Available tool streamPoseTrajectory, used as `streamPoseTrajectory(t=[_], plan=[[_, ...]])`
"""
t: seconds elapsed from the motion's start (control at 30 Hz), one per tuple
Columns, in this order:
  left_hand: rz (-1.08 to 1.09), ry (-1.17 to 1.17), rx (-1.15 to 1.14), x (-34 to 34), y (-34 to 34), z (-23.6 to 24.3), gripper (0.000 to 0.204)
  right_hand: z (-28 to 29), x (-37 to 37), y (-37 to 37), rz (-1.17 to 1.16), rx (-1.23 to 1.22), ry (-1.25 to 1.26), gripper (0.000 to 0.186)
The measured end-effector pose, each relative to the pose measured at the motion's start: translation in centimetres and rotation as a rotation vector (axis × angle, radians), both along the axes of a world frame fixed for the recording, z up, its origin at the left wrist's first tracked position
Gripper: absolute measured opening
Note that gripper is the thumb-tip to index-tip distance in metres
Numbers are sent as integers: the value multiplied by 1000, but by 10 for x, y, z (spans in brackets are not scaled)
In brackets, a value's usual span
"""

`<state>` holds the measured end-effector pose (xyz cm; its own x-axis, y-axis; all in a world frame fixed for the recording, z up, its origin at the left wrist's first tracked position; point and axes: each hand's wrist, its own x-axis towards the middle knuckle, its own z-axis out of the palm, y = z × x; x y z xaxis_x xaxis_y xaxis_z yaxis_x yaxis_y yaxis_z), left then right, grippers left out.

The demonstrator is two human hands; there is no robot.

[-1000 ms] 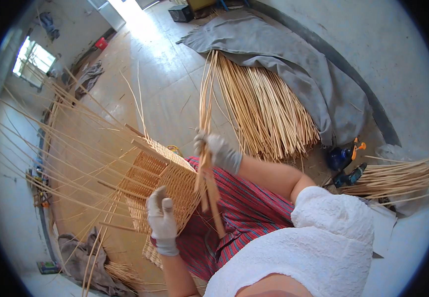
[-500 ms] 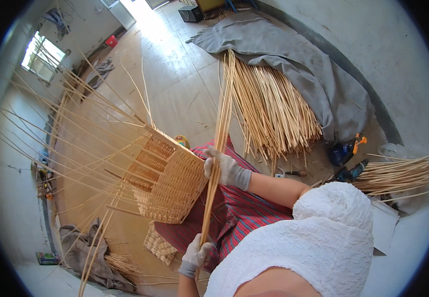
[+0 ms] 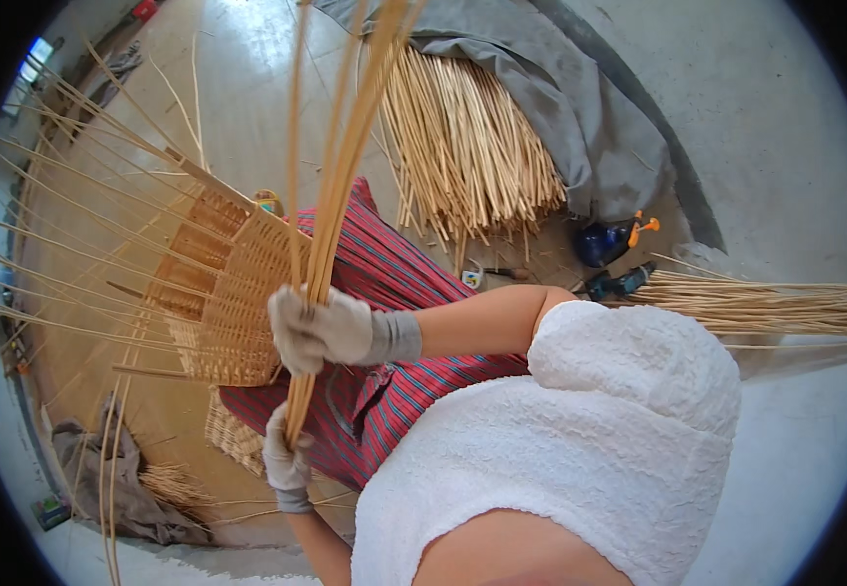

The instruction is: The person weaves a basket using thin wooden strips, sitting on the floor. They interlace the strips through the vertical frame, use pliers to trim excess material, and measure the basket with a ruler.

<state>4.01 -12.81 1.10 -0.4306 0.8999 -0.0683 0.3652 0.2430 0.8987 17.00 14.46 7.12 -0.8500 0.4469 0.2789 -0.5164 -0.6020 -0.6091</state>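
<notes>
A bundle of long thin tan wicker rods (image 3: 337, 210) slants up in front of me, fanning apart toward the top. Higher on it, my right hand (image 3: 321, 330) in a pale glove with a grey cuff is closed round the rods. Lower down, my gloved left hand (image 3: 287, 459) is closed round the bundle near its bottom end. Just left of the hands a partly woven wicker basket (image 3: 238, 293) lies tilted against my striped lap cloth (image 3: 423, 293). Long uprights (image 3: 82, 181) splay out from it to the left.
A thick pile of rods (image 3: 477, 137) lies partly under a grey cloth (image 3: 570, 98). Rightward are a blue object with an orange handle (image 3: 599, 244), a power drill (image 3: 623, 281) and more rods (image 3: 755, 308). Brown sacking (image 3: 116, 483) and a woven piece (image 3: 233, 430) lie at lower left.
The view has shifted, moving the scene left. My right hand has slid down the bundle, closer to my left hand. The rod tops have spread, with a few standing apart on the left.
</notes>
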Motion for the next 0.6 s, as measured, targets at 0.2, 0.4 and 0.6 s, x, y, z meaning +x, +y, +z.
streamPoseTrajectory(t=[0.2, 0.4, 0.6], plan=[[-121, 582, -189, -29, 25, -5, 49, -63, 34, 4, 231, -290, -798, 43], [31, 759, -119, -34, 64, -4, 47, -52, 32, -4, 604, 294, -835, 29], [95, 396, 261, -14, 131, -17, 36, -35, -21, 24, -73, 537, -266, 19]])
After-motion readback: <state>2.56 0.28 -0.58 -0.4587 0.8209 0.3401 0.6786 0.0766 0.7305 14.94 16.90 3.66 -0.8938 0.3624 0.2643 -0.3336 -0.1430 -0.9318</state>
